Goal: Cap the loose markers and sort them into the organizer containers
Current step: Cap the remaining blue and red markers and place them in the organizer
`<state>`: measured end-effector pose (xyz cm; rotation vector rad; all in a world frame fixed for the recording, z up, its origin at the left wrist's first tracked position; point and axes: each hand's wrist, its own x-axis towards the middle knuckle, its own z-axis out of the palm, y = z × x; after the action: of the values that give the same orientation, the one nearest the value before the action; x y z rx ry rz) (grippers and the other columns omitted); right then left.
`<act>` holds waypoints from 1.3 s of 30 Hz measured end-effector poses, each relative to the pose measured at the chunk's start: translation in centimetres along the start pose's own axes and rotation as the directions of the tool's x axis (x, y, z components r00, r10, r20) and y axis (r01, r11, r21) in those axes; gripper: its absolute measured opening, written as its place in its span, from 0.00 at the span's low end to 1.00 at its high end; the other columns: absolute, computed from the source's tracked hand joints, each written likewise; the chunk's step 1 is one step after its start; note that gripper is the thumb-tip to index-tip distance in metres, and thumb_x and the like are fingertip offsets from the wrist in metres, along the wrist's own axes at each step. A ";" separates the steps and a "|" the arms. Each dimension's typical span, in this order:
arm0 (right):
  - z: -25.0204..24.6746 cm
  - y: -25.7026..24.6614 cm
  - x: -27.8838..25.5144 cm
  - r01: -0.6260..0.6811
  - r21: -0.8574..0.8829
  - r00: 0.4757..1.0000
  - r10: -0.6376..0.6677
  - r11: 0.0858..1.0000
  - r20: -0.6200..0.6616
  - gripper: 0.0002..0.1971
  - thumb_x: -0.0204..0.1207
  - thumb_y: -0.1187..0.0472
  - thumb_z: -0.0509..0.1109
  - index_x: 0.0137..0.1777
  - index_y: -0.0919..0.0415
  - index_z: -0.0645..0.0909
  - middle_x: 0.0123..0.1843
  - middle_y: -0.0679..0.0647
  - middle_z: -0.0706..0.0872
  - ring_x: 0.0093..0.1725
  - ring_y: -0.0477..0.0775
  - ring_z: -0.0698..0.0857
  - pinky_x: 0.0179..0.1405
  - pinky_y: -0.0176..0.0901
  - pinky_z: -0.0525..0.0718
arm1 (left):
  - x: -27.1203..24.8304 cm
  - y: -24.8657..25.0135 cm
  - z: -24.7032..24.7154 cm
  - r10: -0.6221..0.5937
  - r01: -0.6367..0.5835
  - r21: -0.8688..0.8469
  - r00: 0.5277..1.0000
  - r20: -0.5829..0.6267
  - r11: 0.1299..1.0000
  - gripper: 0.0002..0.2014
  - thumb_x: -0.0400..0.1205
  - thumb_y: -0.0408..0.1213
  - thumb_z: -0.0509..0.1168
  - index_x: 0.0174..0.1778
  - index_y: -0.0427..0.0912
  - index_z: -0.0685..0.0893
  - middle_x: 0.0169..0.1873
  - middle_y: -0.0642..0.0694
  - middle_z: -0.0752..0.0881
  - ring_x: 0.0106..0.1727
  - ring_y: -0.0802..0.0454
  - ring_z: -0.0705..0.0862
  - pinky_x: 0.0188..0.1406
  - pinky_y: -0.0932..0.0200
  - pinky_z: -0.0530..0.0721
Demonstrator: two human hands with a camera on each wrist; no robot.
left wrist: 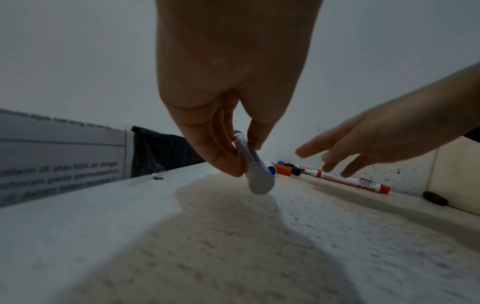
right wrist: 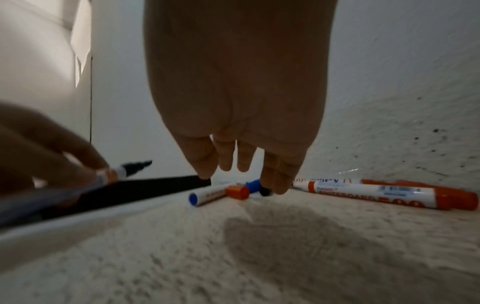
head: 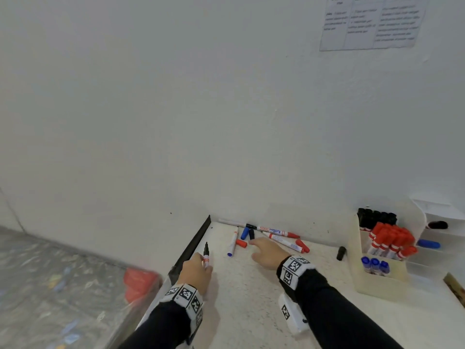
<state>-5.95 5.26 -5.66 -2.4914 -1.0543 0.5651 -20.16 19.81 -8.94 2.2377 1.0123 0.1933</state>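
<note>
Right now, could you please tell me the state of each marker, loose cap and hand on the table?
Black-tipped marker: uncapped, gripped by left hand.
Right hand: open, fingers reaching the small black cap; contact unclear.
Blue-ended marker: lying flat, loose.
Red cap: off, lying loose.
Blue cap: off, lying loose.
Black cap near the organizer: off, lying alone.
Organizer: holds upright capped markers, grouped black, red, blue.
</note>
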 end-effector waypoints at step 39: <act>-0.3 2.9 -0.4 0.156 0.313 0.985 -0.125 0.937 -0.119 0.20 0.77 0.73 0.62 0.40 0.43 0.79 0.46 0.46 0.82 0.48 0.46 0.81 0.52 0.31 0.80 | 0.6 3.5 4.3 0.323 -0.328 0.029 0.940 0.112 0.944 0.14 0.86 0.41 0.53 0.66 0.54 0.78 0.56 0.48 0.81 0.53 0.52 0.78 0.57 0.60 0.76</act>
<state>-4.41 3.02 -6.73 -2.1195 -1.0043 0.5198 -16.00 16.36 -10.15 2.4218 0.5902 0.1934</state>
